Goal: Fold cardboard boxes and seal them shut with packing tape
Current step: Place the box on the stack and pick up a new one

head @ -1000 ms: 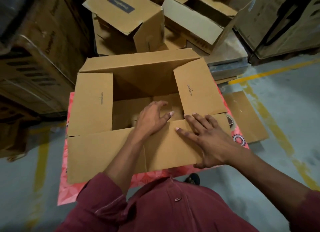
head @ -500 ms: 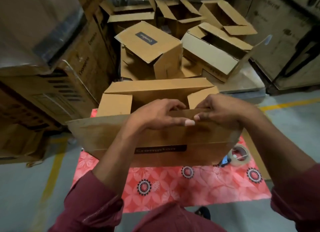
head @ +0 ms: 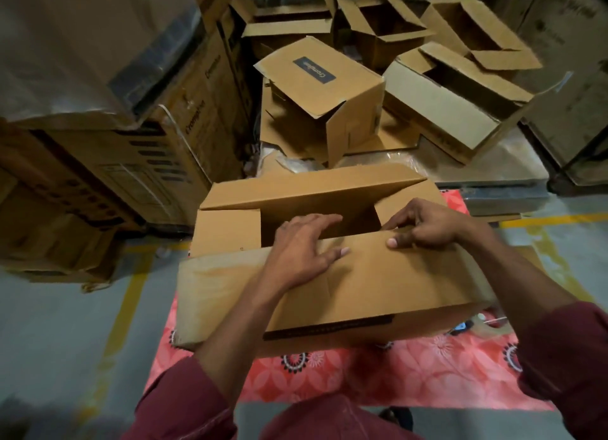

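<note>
- Cardboard box [head: 345, 285] sits on a red patterned mat [head: 362, 377] on the grey floor [head: 65, 341], directly in front of the person, top still open.
- Near long flap [head: 378, 275] is folded over toward the opening; far long flap [head: 306, 189] stands raised; left short flap [head: 227, 232] lies angled at the left end.
- Left hand [head: 302, 252] lies over the near flap's top edge, fingers [head: 322, 221] loosely extended into the opening, thumb on the flap face. Pressing, not clenched.
- Right hand [head: 424, 226] at the flap's right part, fingers curled over the edge, thumb on the outer face: pinching the near flap.
- Tape roll [head: 493, 323] on the mat just right of the box, mostly hidden behind the right forearm.
- Room to move: open floor left and right of the mat, with yellow floor lines [head: 121, 311] running through it. Tight ahead.
- Left: tall stacked printed cartons [head: 138, 163], one with plastic wrap on top, close to the box's left corner.
- Ahead: several open boxes [head: 460, 87] piled on a low wrapped pallet [head: 493, 173]; one tipped box with a dark label [head: 316, 100] lies on its side, open end facing the camera. All look empty as far as their insides show.
- Interior of the working box is dark; cannot tell contents.
</note>
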### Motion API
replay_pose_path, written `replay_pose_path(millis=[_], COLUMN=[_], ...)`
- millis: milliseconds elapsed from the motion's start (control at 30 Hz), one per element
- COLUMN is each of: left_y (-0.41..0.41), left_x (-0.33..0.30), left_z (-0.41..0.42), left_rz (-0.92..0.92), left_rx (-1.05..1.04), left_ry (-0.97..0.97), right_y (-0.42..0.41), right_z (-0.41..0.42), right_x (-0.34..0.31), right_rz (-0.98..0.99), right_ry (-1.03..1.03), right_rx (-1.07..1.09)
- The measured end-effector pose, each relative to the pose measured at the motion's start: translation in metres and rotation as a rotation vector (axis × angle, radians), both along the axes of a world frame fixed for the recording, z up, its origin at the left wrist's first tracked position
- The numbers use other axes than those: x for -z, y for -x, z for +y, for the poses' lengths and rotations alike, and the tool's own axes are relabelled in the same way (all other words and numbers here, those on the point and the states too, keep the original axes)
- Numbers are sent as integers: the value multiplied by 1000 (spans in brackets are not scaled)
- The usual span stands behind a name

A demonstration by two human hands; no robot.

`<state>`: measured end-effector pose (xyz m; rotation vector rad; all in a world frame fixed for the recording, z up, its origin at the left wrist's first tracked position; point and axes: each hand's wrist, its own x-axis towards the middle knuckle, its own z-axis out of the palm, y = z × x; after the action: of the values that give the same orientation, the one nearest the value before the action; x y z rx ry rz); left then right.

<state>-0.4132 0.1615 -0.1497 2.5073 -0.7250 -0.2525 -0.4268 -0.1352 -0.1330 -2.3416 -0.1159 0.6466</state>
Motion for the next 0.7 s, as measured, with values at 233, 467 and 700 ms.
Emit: replay_pose_path(millis=[233,467,700], left_y=[-3,-34,-45], left_x=[43,52,55], left_z=[77,125,135], left_rz=[-80,-150,-81], left_rx=[-157,-168,-134], left_ry=[-230,-294,-365], right_y=[-11,-94,-210], right_z=[20,132,167], right_x=[16,29,45], right_rz=[-68,-447,-165], right_ry=[217,243,425], right_rx=[117,129,67])
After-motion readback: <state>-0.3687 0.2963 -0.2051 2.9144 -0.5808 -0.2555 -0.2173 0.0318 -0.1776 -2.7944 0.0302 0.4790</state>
